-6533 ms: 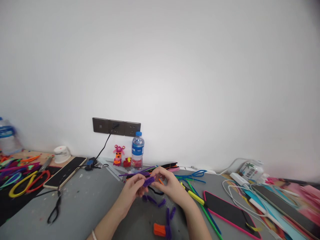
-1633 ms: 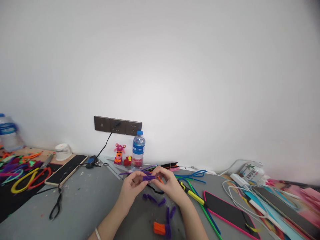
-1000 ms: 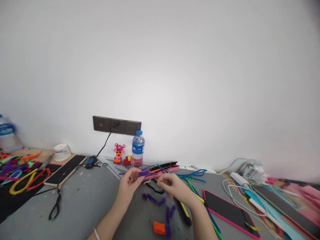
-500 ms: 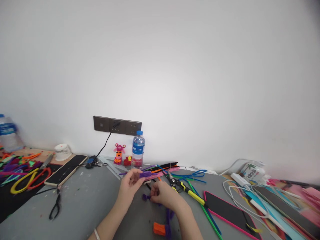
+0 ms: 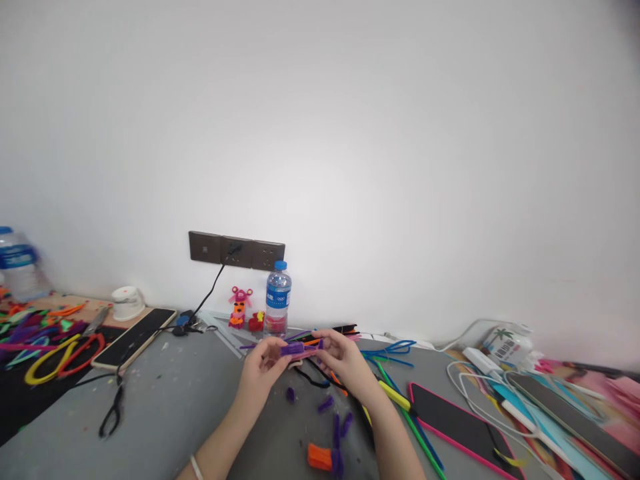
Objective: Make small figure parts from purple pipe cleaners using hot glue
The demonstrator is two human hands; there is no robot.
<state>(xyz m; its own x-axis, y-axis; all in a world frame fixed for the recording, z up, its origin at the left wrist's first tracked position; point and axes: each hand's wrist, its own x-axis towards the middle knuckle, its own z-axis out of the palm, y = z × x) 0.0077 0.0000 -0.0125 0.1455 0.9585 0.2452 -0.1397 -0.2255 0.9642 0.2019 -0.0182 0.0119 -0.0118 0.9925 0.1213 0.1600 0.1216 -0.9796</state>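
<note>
My left hand (image 5: pixel 261 373) pinches a folded purple pipe cleaner bundle (image 5: pixel 293 349) between thumb and fingertips, above the grey table. My right hand (image 5: pixel 346 363) is raised beside it, its fingers closed on a small purple pipe cleaner piece (image 5: pixel 321 345) at the bundle's right end. Whether the two purple parts touch I cannot tell. Below the hands lie small purple scraps (image 5: pixel 326 404) and an orange and purple pipe cleaner piece (image 5: pixel 320 457). Pliers with yellow handles (image 5: pixel 395 395) are partly hidden behind my right forearm.
A water bottle (image 5: pixel 277 300) and a pink and orange figure (image 5: pixel 239 310) stand by the wall. Blue pipe cleaners (image 5: pixel 393 350) and a pink-edged phone (image 5: pixel 457 427) lie right. Scissors (image 5: pixel 65 360), a second phone (image 5: pixel 135 339) and black cable (image 5: pixel 213 287) are left.
My right hand has risen from the purple scraps on the table to the right end of the bundle, bringing a small purple piece. My left hand stays nearly still.
</note>
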